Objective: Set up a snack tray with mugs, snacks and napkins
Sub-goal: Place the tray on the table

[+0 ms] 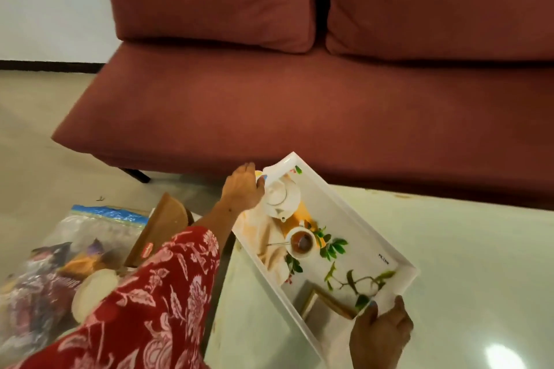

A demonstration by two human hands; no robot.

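Note:
A white rectangular tray (353,220) with a printed picture of a teapot, a teacup and green leaves hangs tilted over the left end of a pale glossy table (449,249). My left hand (242,189), in a red floral sleeve, grips the tray's far short end. My right hand (379,335) holds its near corner, thumb on the rim. The teapot and cup are only print; nothing real lies on the tray.
On the floor to the left lies a clear plastic bag (57,263) with snack packets, a round white thing (96,290) and a brown wooden piece (162,228). A dark red sofa (299,93) stands close behind the table.

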